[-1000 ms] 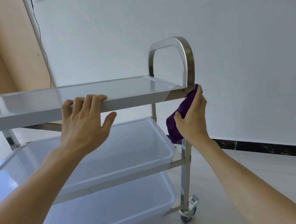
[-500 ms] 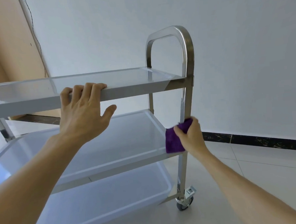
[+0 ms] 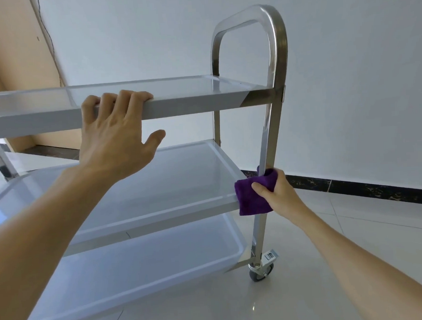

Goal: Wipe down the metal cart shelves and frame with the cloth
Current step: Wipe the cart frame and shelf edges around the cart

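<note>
Overall, a three-tier metal cart stands on a pale tiled floor before a white wall. Its top shelf, middle shelf and bottom shelf lie one beneath another and run out of view at the left. At the right end a rounded handle loop rises above the top shelf. It continues downward as the near upright post, ending at a caster wheel on the floor.

The left hand grips the near rim of the top shelf. Its four fingers are hooked over the edge, while the thumb is spread to the right below the rim and apart from it. The right hand holds a folded purple cloth, with the thumb pressed across the near face and the fingers curled round the far side, where they are mostly hidden. The cloth is wrapped against the upright post at the level of the middle shelf — it covers that shelf's near right corner and touches both post and rim.

Along the foot of the wall runs a dark speckled skirting strip. At the far left stands a tan wooden panel, and a thin dark cable hangs down beside its right edge.
</note>
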`<state>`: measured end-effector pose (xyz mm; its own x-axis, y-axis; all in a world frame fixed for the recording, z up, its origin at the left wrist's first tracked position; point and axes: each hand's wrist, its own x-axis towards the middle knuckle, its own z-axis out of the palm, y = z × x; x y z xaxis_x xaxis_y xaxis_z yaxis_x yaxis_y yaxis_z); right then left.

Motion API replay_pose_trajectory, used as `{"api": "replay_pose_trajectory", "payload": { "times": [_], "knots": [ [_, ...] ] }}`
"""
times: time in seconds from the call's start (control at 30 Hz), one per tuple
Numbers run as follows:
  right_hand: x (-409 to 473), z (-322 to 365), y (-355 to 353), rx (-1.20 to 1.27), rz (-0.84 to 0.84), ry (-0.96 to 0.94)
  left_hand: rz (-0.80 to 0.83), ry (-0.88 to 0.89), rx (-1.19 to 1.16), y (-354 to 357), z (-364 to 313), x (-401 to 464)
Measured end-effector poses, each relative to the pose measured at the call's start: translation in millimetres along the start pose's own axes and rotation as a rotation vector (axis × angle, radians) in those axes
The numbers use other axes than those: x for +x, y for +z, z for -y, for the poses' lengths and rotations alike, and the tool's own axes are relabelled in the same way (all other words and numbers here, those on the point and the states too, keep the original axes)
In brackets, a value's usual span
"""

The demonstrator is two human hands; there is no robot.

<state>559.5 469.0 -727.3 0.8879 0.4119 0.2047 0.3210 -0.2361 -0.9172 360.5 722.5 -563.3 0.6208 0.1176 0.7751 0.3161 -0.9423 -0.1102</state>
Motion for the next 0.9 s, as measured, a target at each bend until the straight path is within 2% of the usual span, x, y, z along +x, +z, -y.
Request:
{"api": "replay_pose_trajectory", "payload": {
  "times": [0.1,0.17,0.27,0.33,0.4,0.47,0.57,0.63,0.8,0.9],
  "knots": [
    [0.8,-5.6,-10.4,0.050,0.091,0.006,-0.041,0.016,-0.038,0.9,0.8,-0.6],
    [1.2,-8.3,-18.9,0.145,0.157,0.027,-0.135,0.032,-0.114,1.4,0.7,-5.5],
    [0.3,-16.0,-26.7,0.193,0.204,0.005,-0.243,0.171,-0.241,11.5,-7.2,-29.4],
    [-0.9,-23.7,-22.7,0.138,0.191,-0.030,-0.099,0.315,-0.250,28.1,-17.6,-55.0],
    [-0.4,-32.2,-15.8,0.085,0.139,-0.075,0.195,0.356,-0.213,48.3,-28.3,-81.0],
    [0.1,-38.6,-11.1,0.059,0.123,-0.107,0.450,0.258,-0.207,68.4,-35.5,-99.7],
    [-0.5,-46.1,-7.1,0.037,0.155,-0.136,0.634,0.100,-0.238,97.4,-41.0,-119.4],
    [-2.0,-55.8,-2.2,0.026,0.128,-0.148,0.655,0.059,-0.250,109.7,-47.9,-132.4],
    [-11.8,-82.5,32.4,0.097,-0.099,-0.113,0.515,0.040,-0.240,118.5,-55.8,-143.9],
    [-14.6,-92.3,62.3,0.144,-0.334,-0.074,0.469,0.053,-0.241,123.9,-55.1,-150.3]
  ]
}}
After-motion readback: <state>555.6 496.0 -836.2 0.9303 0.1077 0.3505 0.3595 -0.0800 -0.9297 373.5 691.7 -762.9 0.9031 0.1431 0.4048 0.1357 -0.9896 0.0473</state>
